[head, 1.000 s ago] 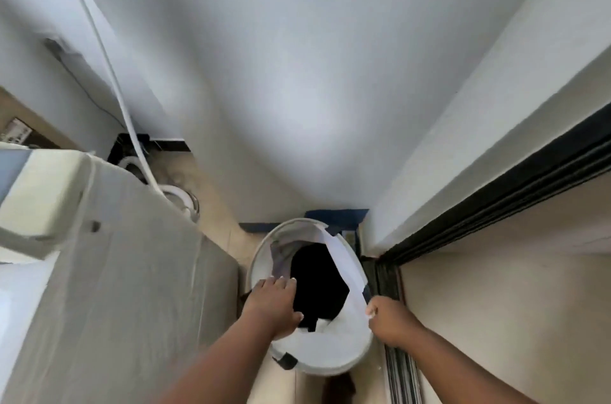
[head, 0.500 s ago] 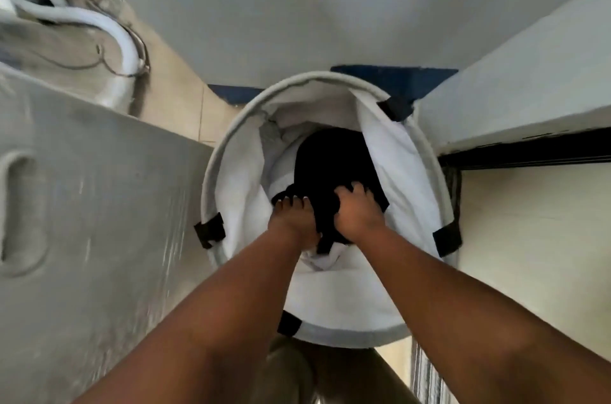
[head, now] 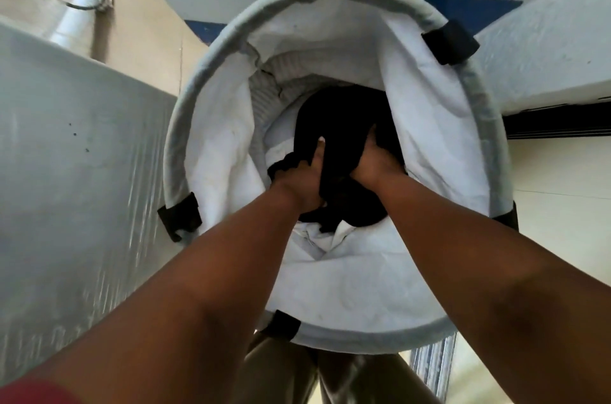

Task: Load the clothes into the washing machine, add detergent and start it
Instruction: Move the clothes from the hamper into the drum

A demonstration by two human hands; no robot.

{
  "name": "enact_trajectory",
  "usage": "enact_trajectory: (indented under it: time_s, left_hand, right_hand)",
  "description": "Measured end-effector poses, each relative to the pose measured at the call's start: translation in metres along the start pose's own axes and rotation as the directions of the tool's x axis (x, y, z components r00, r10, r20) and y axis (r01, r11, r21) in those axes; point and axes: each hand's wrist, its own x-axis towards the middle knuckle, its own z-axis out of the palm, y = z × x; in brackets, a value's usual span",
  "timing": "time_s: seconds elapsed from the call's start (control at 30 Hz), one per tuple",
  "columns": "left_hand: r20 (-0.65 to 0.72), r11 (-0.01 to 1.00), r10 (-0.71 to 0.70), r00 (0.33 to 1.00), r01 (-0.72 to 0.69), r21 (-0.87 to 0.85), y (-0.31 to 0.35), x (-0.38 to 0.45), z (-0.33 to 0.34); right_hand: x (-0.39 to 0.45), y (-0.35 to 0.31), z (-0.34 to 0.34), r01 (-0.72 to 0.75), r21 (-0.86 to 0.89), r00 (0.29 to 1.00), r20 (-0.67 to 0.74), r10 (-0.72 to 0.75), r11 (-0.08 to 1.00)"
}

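White walls close in on a narrow corner, and down on the floor stands the round white laundry hamper [head: 211, 99], its rim wide open to the camera. Deep inside it lies the black garment [head: 344, 119], bunched on top of lighter white laundry [head: 281, 136] at the bottom. Both hands are down in there. The left hand [head: 302, 177] has its fingers curled into the near-left fold of the black cloth, thumb up along it; the right hand [head: 375, 160] is clenched on the fabric just beside it, with a strip of the garment running between the two. So the cloth is gripped at its near edge, and most of its bulk lies beyond the hands, toward the far wall of the hamper. How much white laundry comes with it cannot be told.

Now the relation that matters: the washing machine [head: 82, 172], a grey panel with a pale hose [head: 77, 0] curving behind it, stands touching the hamper's left side. The left arm is the nearer one to it. The judgement is that the load has to come straight up past the hamper's soft liner first, then swing left over the panel; the opening itself is out of view. Loading has barely begun, with detergent and start not yet reached.
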Motion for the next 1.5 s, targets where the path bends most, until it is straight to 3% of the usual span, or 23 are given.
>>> enact_trajectory:
  time_s: [0.13,0.2,0.3,0.4,0.5,0.6,0.67,0.7,0.73,0.77,0.8,0.83,0.87,0.9,0.97,1.0,1.07,1.2,1.23,1.3,1.37,1.43,1.5]
  left_hand:
    - [-0.074,0.996,-0.043,0.996,0.038,-0.077,-0.003,-0.007,0.002]
    - [-0.081,0.974,-0.103,0.991,0.084,-0.208,-0.003,-0.012,0.002]
    - [-0.064,0.927,-0.176,0.982,0.143,-0.347,-0.006,-0.019,0.002]
    - [-0.166,0.912,-0.055,0.985,-0.018,-0.411,-0.013,-0.028,0.006]
    - [-0.308,0.868,0.125,0.943,-0.255,-0.425,-0.019,-0.035,0.012]
    - [-0.202,0.717,0.065,0.977,-0.187,-0.671,-0.015,-0.043,0.003]
    - [-0.092,0.6,-0.063,0.994,-0.036,-0.799,-0.005,-0.05,-0.008]
    - [-0.09,0.543,-0.153,0.984,0.008,-0.84,0.002,-0.052,-0.013]
    - [-0.125,0.488,-0.234,0.964,0.005,-0.873,0.008,-0.053,-0.018]
    - [-0.172,0.432,-0.294,0.94,-0.03,-0.901,0.016,-0.059,-0.026]
    - [-0.196,0.385,-0.365,0.91,-0.044,-0.922,0.022,-0.063,-0.031]
    - [-0.198,0.311,-0.432,0.88,-0.061,-0.948,0.029,-0.07,-0.039]
    - [-0.163,0.175,-0.51,0.845,-0.083,-0.981,0.03,-0.075,-0.044]
    - [-0.09,-0.037,-0.573,0.815,-0.136,-0.99,0.031,-0.08,-0.05]
    - [0.081,-0.449,-0.552,0.83,-0.214,-0.867,0.03,-0.09,-0.053]
    - [0.147,-0.563,-0.504,0.851,-0.195,-0.803,0.03,-0.099,-0.054]
    - [0.244,-0.659,-0.434,0.867,-0.121,-0.742,0.024,-0.114,-0.05]
    - [0.345,-0.681,-0.443,0.828,-0.06,-0.73,0.022,-0.139,-0.056]
    - [0.325,-0.644,-0.446,0.834,-0.047,-0.763,0.025,-0.144,-0.06]
    - [0.242,-0.542,-0.374,0.895,0.001,-0.841,0.032,-0.15,-0.072]
    - [0.23,-0.481,-0.257,0.939,0.082,-0.873,0.036,-0.15,-0.08]
    - [0.271,-0.349,-0.126,0.954,0.213,-0.912,0.035,-0.149,-0.088]
    - [0.328,-0.179,-0.154,0.932,0.301,-0.937,0.032,-0.149,-0.09]
  right_hand:
    - [-0.023,-0.012,-0.019,0.057,-0.169,0.998,-0.017,-0.061,0.984]
    - [-0.046,-0.016,-0.022,0.06,-0.06,0.995,-0.079,-0.064,0.996]
    - [-0.082,-0.015,-0.016,0.117,0.269,0.988,-0.132,-0.084,0.956]
    - [-0.112,-0.008,-0.012,0.041,0.712,0.992,0.053,-0.111,0.701]
    - [-0.127,-0.001,-0.01,-0.105,0.916,0.986,0.147,-0.079,0.388]
    - [-0.131,0.003,-0.017,-0.298,0.954,0.951,0.299,-0.079,0.026]
    - [-0.131,0.002,-0.027,-0.314,0.949,0.947,0.311,-0.082,-0.027]
    - [-0.13,-0.001,-0.032,-0.288,0.956,0.956,0.29,-0.044,0.045]
    - [-0.128,-0.006,-0.034,-0.227,0.953,0.973,0.23,0.011,0.201]
    - [-0.128,-0.012,-0.038,-0.11,0.883,0.994,0.101,0.044,0.457]
    - [-0.131,-0.018,-0.039,0.017,0.682,0.998,-0.055,0.029,0.731]
    - [-0.137,-0.025,-0.042,0.117,0.384,0.981,-0.189,-0.046,0.916]
    - [-0.145,-0.034,-0.043,0.178,0.179,0.956,-0.265,-0.127,0.967]
    - [-0.154,-0.044,-0.043,0.225,0.096,0.938,-0.291,-0.188,0.97]
    - [-0.168,-0.057,-0.036,0.376,0.18,0.896,-0.32,-0.308,0.909]
    - [-0.175,-0.062,-0.035,0.451,0.286,0.875,-0.327,-0.357,0.846]
    - [-0.181,-0.066,-0.034,0.5,0.501,0.866,-0.294,-0.405,0.706]
    - [-0.184,-0.056,-0.037,0.316,0.729,0.926,-0.099,-0.364,0.607]
    - [-0.183,-0.053,-0.037,0.23,0.807,0.939,-0.038,-0.341,0.544]
    - [-0.177,-0.044,-0.037,-0.036,0.961,0.937,0.127,-0.325,0.273]
    - [-0.175,-0.038,-0.045,-0.335,0.94,0.878,0.335,-0.341,0.059]
    - [-0.171,-0.029,-0.048,-0.355,0.932,0.896,0.362,-0.259,0.073]
    - [-0.161,-0.016,-0.045,-0.39,0.921,0.903,0.385,-0.192,0.013]
